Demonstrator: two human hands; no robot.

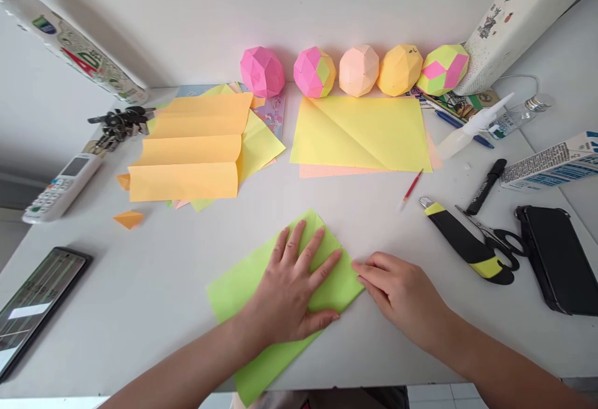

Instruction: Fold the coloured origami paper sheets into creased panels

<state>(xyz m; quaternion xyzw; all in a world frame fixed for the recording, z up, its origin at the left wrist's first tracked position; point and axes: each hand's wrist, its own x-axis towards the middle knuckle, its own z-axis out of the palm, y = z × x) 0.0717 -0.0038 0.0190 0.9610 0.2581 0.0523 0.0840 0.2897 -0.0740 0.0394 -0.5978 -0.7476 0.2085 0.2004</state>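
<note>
A green sheet of paper (238, 287) lies at an angle near the front of the white table, one corner reaching over the edge. My left hand (296, 284) rests flat on it with the fingers spread. At the paper's right corner, my right hand (397, 284) pinches the tip between thumb and index finger. Whether the sheet is folded double under my palm is hard to see. Beyond it lie a yellow sheet (364, 132) with a diagonal crease and an orange sheet (191, 147) with several parallel creases.
Several faceted paper balls (359, 71) line the wall. To the right are a utility knife (462, 241), scissors (495, 235), a black marker (486, 186), a glue bottle (467, 132) and a black phone-like device (558, 259). A phone (40, 303) and a remote (63, 188) lie left.
</note>
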